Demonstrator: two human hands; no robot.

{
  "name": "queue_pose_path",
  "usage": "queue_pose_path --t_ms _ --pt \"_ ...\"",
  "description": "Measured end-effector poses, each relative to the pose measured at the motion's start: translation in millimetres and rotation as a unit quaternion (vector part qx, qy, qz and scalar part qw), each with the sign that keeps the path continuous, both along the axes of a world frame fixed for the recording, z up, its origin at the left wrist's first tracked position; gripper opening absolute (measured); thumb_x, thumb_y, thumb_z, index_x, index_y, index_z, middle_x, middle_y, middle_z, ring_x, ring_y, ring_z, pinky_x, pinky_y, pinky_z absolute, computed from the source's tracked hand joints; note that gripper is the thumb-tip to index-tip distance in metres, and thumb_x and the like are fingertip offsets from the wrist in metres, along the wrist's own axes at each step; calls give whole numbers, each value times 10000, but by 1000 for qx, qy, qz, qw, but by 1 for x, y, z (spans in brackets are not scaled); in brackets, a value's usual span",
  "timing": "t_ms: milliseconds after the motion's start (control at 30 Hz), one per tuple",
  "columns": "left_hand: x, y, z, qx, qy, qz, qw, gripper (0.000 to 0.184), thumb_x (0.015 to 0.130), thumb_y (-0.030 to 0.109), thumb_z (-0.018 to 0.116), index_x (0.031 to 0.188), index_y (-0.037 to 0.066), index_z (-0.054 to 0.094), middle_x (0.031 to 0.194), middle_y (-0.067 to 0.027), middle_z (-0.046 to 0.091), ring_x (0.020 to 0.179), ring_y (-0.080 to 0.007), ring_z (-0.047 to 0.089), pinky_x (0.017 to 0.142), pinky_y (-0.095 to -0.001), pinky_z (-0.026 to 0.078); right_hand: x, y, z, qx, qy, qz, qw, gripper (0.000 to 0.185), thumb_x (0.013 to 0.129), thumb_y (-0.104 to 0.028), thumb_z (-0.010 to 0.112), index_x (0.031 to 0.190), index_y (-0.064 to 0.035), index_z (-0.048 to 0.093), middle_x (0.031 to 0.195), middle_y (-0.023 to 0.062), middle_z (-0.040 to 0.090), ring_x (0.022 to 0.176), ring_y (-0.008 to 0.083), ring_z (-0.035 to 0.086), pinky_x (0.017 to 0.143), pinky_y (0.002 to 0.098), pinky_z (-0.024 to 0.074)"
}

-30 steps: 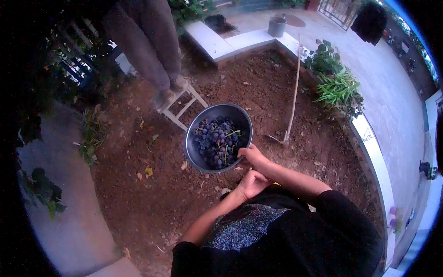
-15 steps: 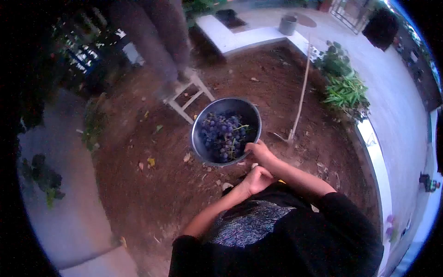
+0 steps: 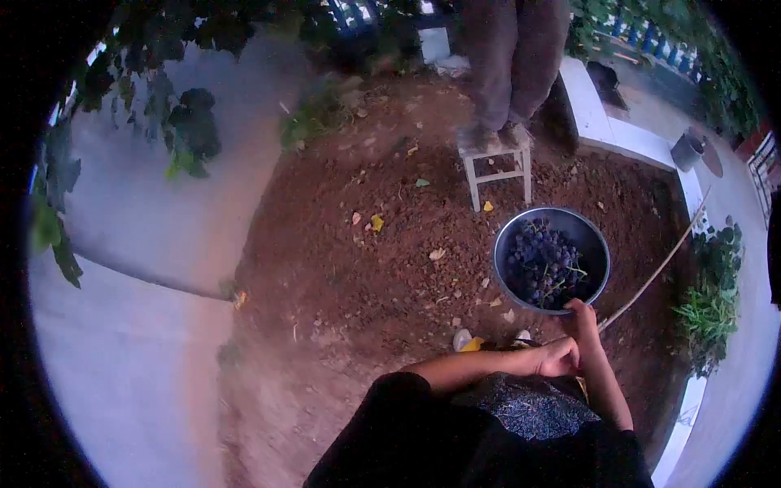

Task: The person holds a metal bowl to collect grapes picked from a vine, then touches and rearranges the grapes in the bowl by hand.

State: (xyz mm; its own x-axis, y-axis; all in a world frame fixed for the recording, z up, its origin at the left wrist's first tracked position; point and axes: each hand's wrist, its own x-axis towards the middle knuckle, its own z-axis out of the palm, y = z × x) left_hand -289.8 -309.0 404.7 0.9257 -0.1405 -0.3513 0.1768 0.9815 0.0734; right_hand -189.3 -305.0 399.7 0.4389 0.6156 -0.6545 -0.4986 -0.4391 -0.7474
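A round metal bowl (image 3: 506,281) with dark purple grapes (image 3: 547,259) and some green stems in it is held out over the soil. My right hand (image 3: 580,319) grips its near rim, with the thumb over the edge. Just below, my left hand (image 3: 560,358) is closed near my right wrist, against or beside it; whatever its fingers hold is hidden. Beyond the bowl another person's legs (image 3: 508,65) stand on a small pale stool (image 3: 498,175).
Brown soil (image 3: 342,268) with leaves lies ahead. A long wooden-handled tool (image 3: 659,272) is at the right, near green plants (image 3: 708,317). White ledges (image 3: 630,140) border the plot, with a grey bucket (image 3: 687,151) on them. Vine leaves (image 3: 194,130) hang at the upper left.
The view has swung left, so the stool, legs, bowl and my hands now appear farther right. The bowl stays in my right hand, with the grapes still inside.
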Motion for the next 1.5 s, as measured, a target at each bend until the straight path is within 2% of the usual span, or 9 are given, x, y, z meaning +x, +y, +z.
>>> queue_pose_path --t_ms 200,333,500,633,700,867,1000,1433,1500 --pt "7 -6 -32 -14 19 -4 1000 25 594 14 494 609 32 484 732 -54 531 733 -177 502 682 -274 413 9 -7 -8 38 51 21 998 189 655 -165 517 780 -23 514 714 113 543 574 215 531 527 329 448" --pt "6 10 0 191 -23 -103 976 152 714 68 507 825 -20 561 862 -94 576 839 -151 537 777 -300 428 11 -2 14 69 132 -62 987 184 705 -160 484 803 -4 489 653 94 550 571 192 553 528 272 453" --pt "-64 56 90 682 -144 -76 713 251 798 131 511 1016 7 500 980 -78 535 933 -127 489 817 -274 389 6 -4 72 132 79 -39 987 160 688 -69 496 842 -32 472 730 58 531 619 154 527 544 277 482" --pt "-105 96 154 758 39 147 634 222 763 16 498 982 14 530 980 -82 562 925 -157 519 822 -274 387 -14 -7 99 151 67 -87 982 162 694 -46 493 851 -22 467 739 62 534 656 163 544 572 300 496" --pt "-94 113 171 846 68 239 471 312 722 9 549 1030 7 498 1054 -99 533 1030 -186 470 887 -314 344 -19 -9 111 156 72 -71 983 167 699 -44 496 859 -7 471 765 77 547 682 176 562 583 321 505" --pt "-40 128 186 951 17 133 279 658 636 204 677 1204 110 360 1239 -142 339 1183 -344 253 967 -432 209 -29 -15 131 144 99 -47 983 213 687 -70 509 886 1 481 803 98 560 674 189 575 591 324 508" --pt "-16 134 181 980 -6 76 184 306 639 109 632 934 94 552 1027 -74 520 1037 -234 446 906 -396 300 -23 -21 143 109 108 -27 988 356 672 -60 500 1017 -1 437 854 93 537 744 205 560 625 325 498" --pt "-75 129 195 928 -64 -6 368 330 673 56 614 995 71 546 991 -73 556 984 -240 492 860 -338 375 -19 -28 140 118 76 -37 989 363 668 -41 490 1019 25 426 913 130 516 775 230 549 653 355 494" --pt "-76 141 201 874 17 81 478 284 682 21 594 961 59 560 980 -77 563 944 -230 521 832 -319 397 -20 -29 144 124 87 -46 987 372 664 -39 498 1025 20 426 911 126 512 789 229 544 656 369 491"
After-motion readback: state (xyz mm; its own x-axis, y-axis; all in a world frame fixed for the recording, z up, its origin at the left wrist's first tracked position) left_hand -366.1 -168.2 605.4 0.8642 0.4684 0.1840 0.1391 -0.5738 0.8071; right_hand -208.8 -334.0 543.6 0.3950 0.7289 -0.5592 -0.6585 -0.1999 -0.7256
